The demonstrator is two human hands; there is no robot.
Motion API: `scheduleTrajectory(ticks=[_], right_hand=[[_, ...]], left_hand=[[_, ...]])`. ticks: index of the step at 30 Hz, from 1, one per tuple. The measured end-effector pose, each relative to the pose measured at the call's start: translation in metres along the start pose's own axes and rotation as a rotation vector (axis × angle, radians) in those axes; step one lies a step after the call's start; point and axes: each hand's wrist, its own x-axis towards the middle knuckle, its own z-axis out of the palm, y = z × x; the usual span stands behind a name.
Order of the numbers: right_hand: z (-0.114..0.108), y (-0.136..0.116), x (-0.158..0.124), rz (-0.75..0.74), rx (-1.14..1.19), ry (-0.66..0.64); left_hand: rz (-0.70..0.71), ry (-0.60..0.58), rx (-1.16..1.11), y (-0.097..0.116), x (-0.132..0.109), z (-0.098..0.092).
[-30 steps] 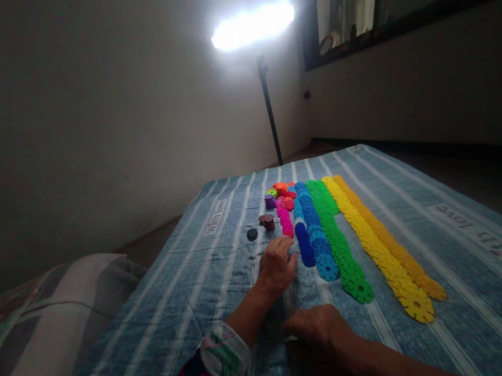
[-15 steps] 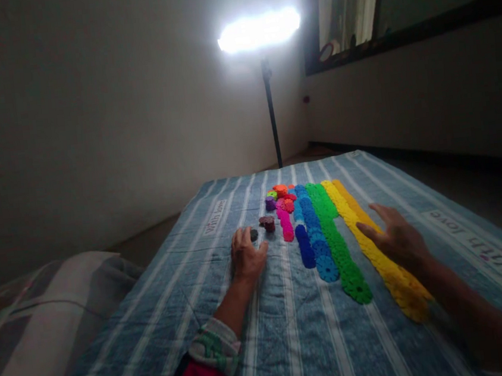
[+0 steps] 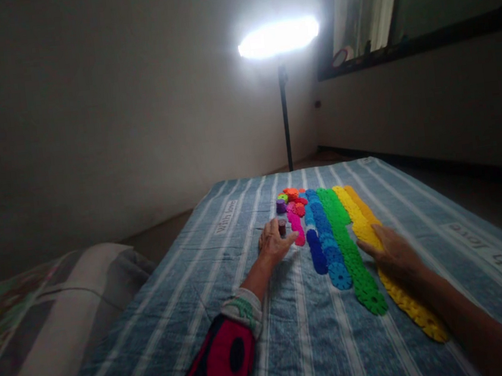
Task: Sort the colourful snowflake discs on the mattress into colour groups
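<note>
on striped cloth point(image 3: 205, 264): notched discs point(image 3: 340, 275), rowed by colour. left hand point(image 3: 273, 243): fingers bent just beside brown discs point(image 3: 282, 226); cannot tell whether grasping. right hand point(image 3: 392, 251): unclenched, thumb apart, over yellow row point(image 3: 414, 308). between hands: pink row point(image 3: 297, 229), blue row point(image 3: 321, 219), green row point(image 3: 351, 255).
</note>
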Motion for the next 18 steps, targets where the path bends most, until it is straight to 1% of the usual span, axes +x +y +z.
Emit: scheduleTrajectory(ticks=[3,5,9,12,14,18], right_hand=[[0.014,-0.011,0.004,-0.002,0.076,0.043],[0.022,-0.022,0.006,-0.024,0.123,0.095],[0.033,-0.049,0.012,-0.023,0.198,0.191],[0.038,-0.068,0.018,0.043,0.262,0.218],[0.040,-0.080,0.023,0.097,0.348,0.224],[0.050,-0.102,0.031,0.217,0.649,0.227]], left_hand=[[0.052,0.005,-0.037,0.016,-0.004,0.010],[0.073,0.006,-0.043,0.027,-0.009,0.017],[0.068,0.025,-0.080,0.042,-0.017,0.025],[0.054,0.044,-0.126,0.047,-0.019,0.027],[0.050,0.060,-0.157,0.049,-0.018,0.027],[0.065,0.113,-0.239,0.056,-0.016,0.022]])
